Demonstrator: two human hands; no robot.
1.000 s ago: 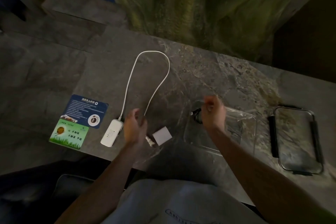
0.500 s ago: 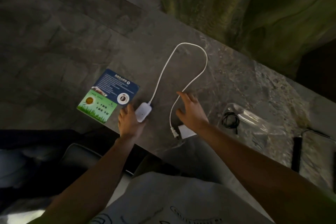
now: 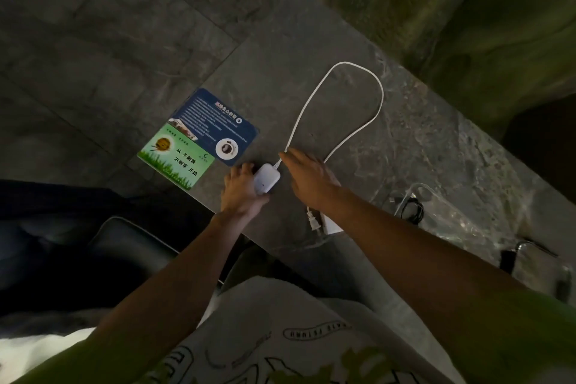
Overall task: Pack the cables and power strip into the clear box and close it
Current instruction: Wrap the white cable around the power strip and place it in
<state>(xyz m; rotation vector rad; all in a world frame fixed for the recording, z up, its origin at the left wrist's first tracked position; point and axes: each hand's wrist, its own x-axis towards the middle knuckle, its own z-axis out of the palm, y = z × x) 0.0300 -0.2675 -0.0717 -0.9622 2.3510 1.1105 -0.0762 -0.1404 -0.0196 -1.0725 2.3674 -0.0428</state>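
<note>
A small white power strip (image 3: pixel 266 182) lies on the dark stone table (image 3: pixel 420 146), its white cord (image 3: pixel 355 78) looping away and back to a plug (image 3: pixel 313 220) near the table's front edge. My left hand (image 3: pixel 241 192) grips the strip from its left side. My right hand (image 3: pixel 308 179) hovers with fingers spread over the cord where it leaves the strip. The clear box (image 3: pixel 448 212) sits to the right with a coiled black cable (image 3: pixel 411 210) inside. Its lid (image 3: pixel 536 262) lies further right, partly out of view.
A white square adapter (image 3: pixel 332 226) lies by the plug, mostly under my right forearm. A blue card (image 3: pixel 215 125) and a green card (image 3: pixel 176 157) lie left of the strip. The table's front edge runs close under my wrists.
My left hand has closed around the power strip. My right hand has moved left from the cord's near run to the strip's cord end. The camera has swung left.
</note>
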